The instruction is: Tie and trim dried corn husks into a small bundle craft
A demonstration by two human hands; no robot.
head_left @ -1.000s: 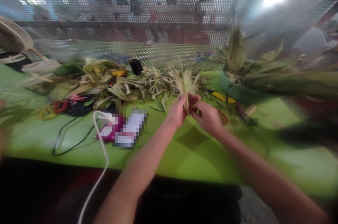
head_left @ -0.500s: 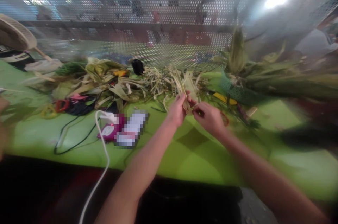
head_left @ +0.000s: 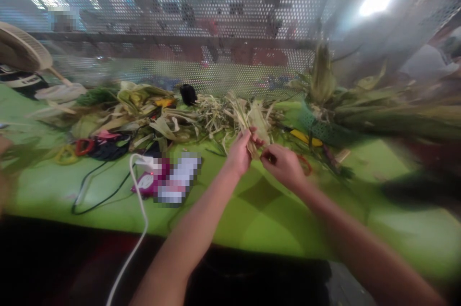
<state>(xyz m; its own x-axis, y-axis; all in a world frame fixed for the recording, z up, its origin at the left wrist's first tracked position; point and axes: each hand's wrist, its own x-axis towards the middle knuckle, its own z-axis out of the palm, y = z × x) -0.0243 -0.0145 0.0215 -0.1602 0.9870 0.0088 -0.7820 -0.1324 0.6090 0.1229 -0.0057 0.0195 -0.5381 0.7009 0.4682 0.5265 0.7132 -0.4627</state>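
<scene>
My left hand [head_left: 243, 151] is closed on a bundle of pale dry corn husks [head_left: 245, 113] that fans out upward from the fingers. Just to the right of its lower end is my right hand [head_left: 283, 163], its fingers curled together in a pinch. Whatever lies between those fingertips is too small and blurred to name. Behind both hands a heap of shredded husk [head_left: 212, 113] lies on the green tabletop [head_left: 266, 229].
A purple power adapter [head_left: 163, 169] with a white cable and a phone-like device [head_left: 182, 178] lie left. Scissors [head_left: 84, 146], a yellow-handled cutter [head_left: 306, 137] and a green basket [head_left: 317, 126] of leaves flank the work. A perforated metal screen [head_left: 223, 46] stands behind.
My right hand has shifted slightly left and down, below the lower end of the husks. The left hand keeps its hold, its fingers a little more spread at the top.
</scene>
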